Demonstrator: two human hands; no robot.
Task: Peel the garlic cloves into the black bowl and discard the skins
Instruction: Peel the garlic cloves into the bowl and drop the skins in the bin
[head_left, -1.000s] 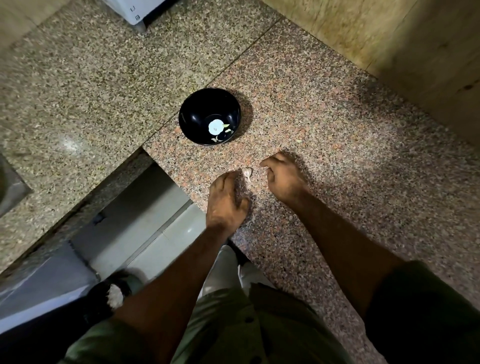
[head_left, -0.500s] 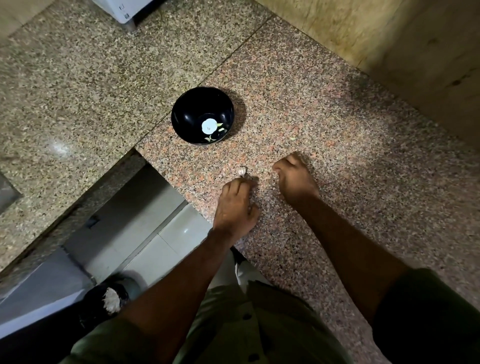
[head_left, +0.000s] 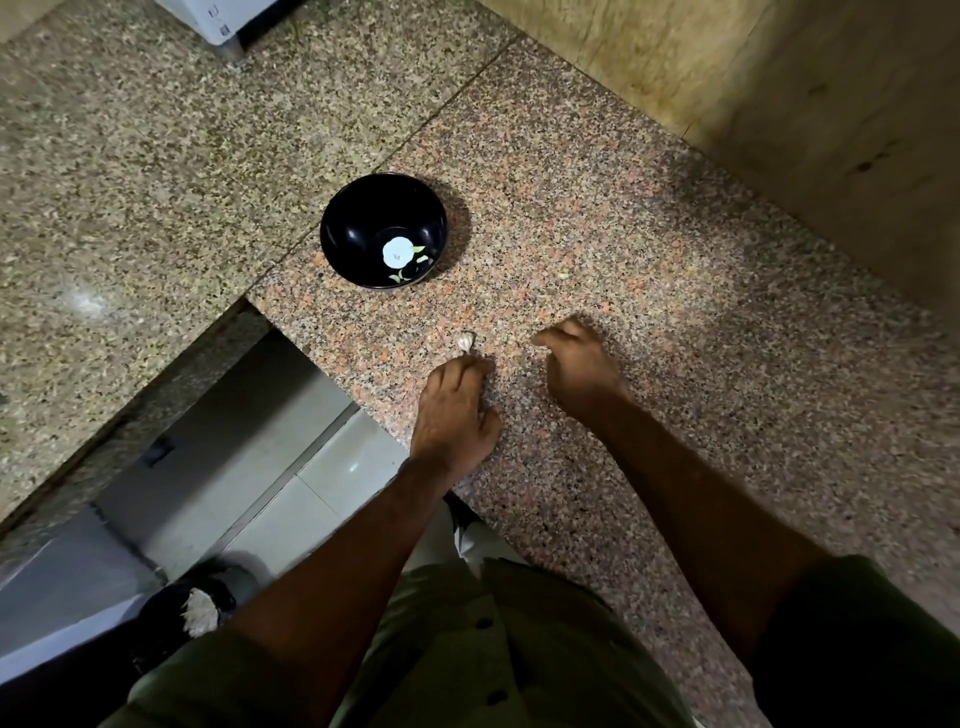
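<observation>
A garlic clove (head_left: 465, 341) lies on the pink speckled granite counter (head_left: 649, 291), between the black bowl (head_left: 383, 231) farther back and the person's hands. The left hand (head_left: 453, 410) lies back-up on the counter near its front edge, fingertips touching the clove's near end. The fingers hide the contact, so whether they pinch the clove or merely rest against it cannot be told. The right hand (head_left: 582, 374) is just beside it, apart from the clove, its fingers curled under with the thumb and forefinger drawn together. It seems to pinch a tiny pale scrap, but that is too small and blurred to be sure. The bowl stands upright with a white flower design inside and a few pale bits beside it, possibly peeled garlic. A small pale fragment (head_left: 563, 276) lies on the granite right of the bowl. Below the counter edge, a dark bin (head_left: 197, 608) with something whitish in it is partly cut off by the left forearm.
</observation>
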